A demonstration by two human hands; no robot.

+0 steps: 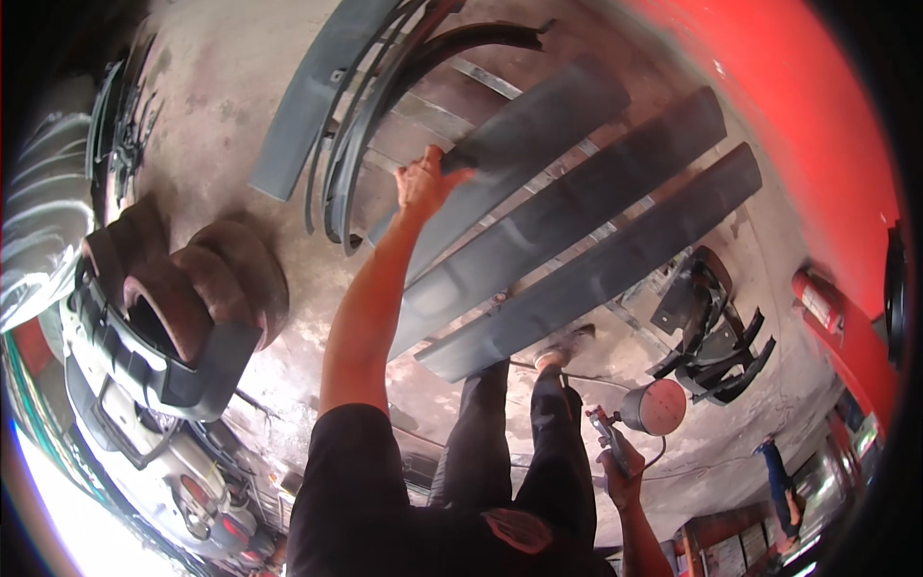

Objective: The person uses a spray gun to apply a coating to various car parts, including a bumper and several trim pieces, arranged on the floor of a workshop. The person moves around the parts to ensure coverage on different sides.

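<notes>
My left hand (423, 185) reaches forward over the nearest part of a wide dark grey panel (538, 125), thumb and forefinger spread apart. Whether it touches the surface I cannot tell. Two more long grey panels, one in the middle (577, 207) and one closest to me (615, 264), lie side by side on a slatted metal rack (428, 117). Low on the right, my right hand (625, 471) is wrapped round the handle of a spray gun (608, 430). A round cup (659, 408) sits on the gun, and a thin hose loops beside it.
Curved black trim strips (370, 125) and another grey panel (308, 106) rest at the far left of the rack. Brown tyres (231, 274) and a bumper (207, 375) stand left. Black brackets (707, 327), a fire extinguisher (817, 300) and a red wall (808, 115) are right. Another person (784, 486) is at lower right.
</notes>
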